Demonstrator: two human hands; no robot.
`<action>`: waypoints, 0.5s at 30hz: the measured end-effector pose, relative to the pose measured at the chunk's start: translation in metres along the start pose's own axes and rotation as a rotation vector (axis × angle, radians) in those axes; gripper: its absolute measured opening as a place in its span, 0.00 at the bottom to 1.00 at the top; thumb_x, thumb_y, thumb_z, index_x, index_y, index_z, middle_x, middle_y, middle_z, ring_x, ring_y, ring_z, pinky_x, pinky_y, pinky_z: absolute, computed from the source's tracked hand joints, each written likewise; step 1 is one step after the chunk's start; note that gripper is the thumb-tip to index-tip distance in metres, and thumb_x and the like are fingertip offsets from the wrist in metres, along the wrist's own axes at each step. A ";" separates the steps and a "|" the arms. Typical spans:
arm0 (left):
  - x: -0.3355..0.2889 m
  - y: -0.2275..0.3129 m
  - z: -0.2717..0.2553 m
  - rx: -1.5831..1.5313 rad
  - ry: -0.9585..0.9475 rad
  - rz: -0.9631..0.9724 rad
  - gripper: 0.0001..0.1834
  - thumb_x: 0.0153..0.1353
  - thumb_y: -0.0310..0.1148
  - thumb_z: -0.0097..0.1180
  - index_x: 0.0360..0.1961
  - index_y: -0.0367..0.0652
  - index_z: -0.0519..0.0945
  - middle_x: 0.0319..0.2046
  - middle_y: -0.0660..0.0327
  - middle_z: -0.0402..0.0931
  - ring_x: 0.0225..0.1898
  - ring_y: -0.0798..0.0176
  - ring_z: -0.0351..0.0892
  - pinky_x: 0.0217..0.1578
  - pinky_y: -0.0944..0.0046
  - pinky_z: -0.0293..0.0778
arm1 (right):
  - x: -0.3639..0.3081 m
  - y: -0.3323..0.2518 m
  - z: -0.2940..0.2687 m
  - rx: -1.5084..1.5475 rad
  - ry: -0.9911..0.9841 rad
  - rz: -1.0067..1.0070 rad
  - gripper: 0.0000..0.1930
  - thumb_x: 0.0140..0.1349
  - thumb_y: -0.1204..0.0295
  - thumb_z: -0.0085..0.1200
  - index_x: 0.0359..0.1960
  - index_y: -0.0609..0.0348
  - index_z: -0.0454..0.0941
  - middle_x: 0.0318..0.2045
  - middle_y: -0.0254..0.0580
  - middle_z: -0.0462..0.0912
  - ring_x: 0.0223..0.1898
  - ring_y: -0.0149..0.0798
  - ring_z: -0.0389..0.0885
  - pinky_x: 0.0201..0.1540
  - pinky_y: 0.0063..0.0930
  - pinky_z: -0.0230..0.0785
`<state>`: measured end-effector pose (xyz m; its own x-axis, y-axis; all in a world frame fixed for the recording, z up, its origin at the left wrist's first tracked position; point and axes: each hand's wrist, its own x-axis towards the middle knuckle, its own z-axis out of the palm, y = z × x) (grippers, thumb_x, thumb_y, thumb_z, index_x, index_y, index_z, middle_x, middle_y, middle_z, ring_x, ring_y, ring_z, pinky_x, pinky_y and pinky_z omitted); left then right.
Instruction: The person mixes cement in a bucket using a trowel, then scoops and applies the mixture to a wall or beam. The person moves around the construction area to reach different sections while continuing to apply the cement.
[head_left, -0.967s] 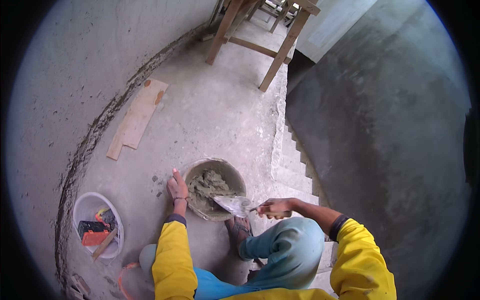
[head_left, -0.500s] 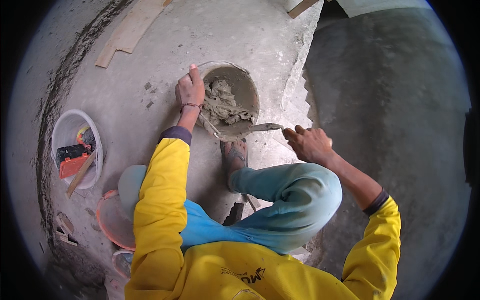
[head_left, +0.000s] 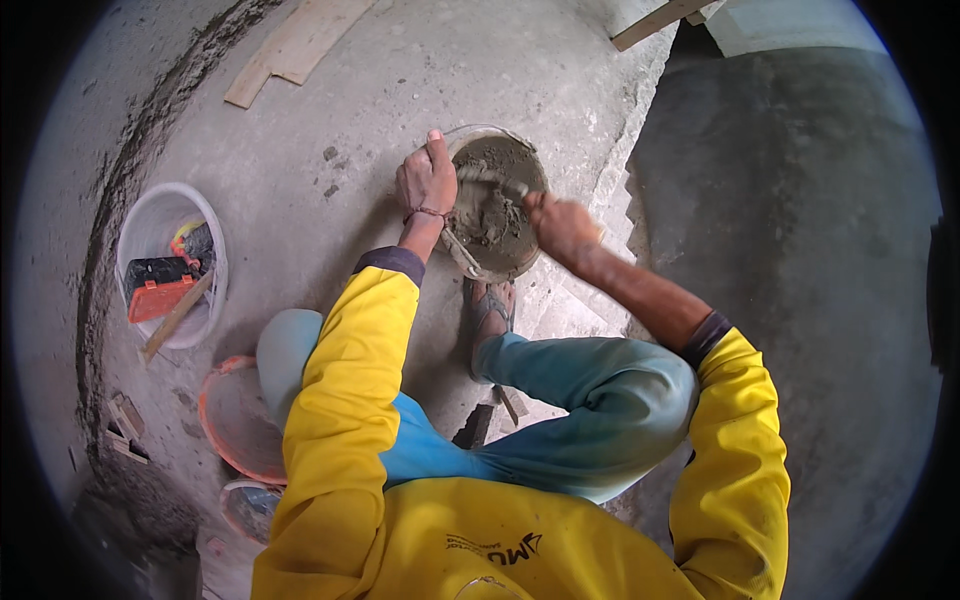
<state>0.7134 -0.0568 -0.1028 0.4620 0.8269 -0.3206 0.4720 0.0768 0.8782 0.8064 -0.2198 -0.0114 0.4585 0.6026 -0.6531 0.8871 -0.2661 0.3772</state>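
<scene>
Mortar (head_left: 490, 222): inside bucket (head_left: 510, 271) | trowel (head_left: 487, 176): blurred, over mortar | right hand (head_left: 563, 226): fingers wrapped round trowel, at bucket's right rim | left hand (head_left: 427, 182): at bucket's left rim, fingers hidden, grip cannot tell

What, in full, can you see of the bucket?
The round bucket, smeared grey, stands mouth up on the concrete floor, a thin handle at its rim. Damp grey mix lies inside. The left hand touches its left side; the right hand holds a blurred tool over its mouth. Its material and any tilt are unclear.
</scene>
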 end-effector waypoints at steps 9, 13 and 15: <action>0.004 -0.007 -0.004 -0.001 0.053 -0.009 0.38 0.66 0.58 0.32 0.32 0.32 0.82 0.31 0.36 0.78 0.37 0.32 0.78 0.39 0.41 0.70 | -0.069 0.024 -0.042 0.282 0.151 -0.128 0.16 0.64 0.65 0.46 0.47 0.59 0.77 0.29 0.53 0.82 0.31 0.53 0.84 0.34 0.45 0.76; -0.005 0.002 0.003 -0.010 0.049 0.019 0.38 0.67 0.58 0.32 0.32 0.32 0.82 0.31 0.35 0.77 0.37 0.31 0.77 0.39 0.41 0.70 | -0.040 0.010 -0.011 0.257 -0.158 -0.175 0.15 0.63 0.67 0.44 0.47 0.56 0.78 0.29 0.53 0.84 0.30 0.53 0.84 0.29 0.47 0.76; -0.007 0.007 0.007 -0.029 0.028 0.021 0.38 0.67 0.58 0.32 0.31 0.31 0.82 0.31 0.35 0.77 0.37 0.30 0.77 0.39 0.41 0.69 | -0.013 0.021 -0.011 0.182 -0.113 -0.132 0.14 0.65 0.67 0.44 0.44 0.60 0.79 0.27 0.48 0.84 0.29 0.49 0.85 0.26 0.42 0.76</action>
<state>0.7189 -0.0664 -0.0971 0.4500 0.8440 -0.2919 0.4406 0.0746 0.8946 0.8187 -0.2249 0.0127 0.3321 0.5562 -0.7618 0.9299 -0.3283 0.1657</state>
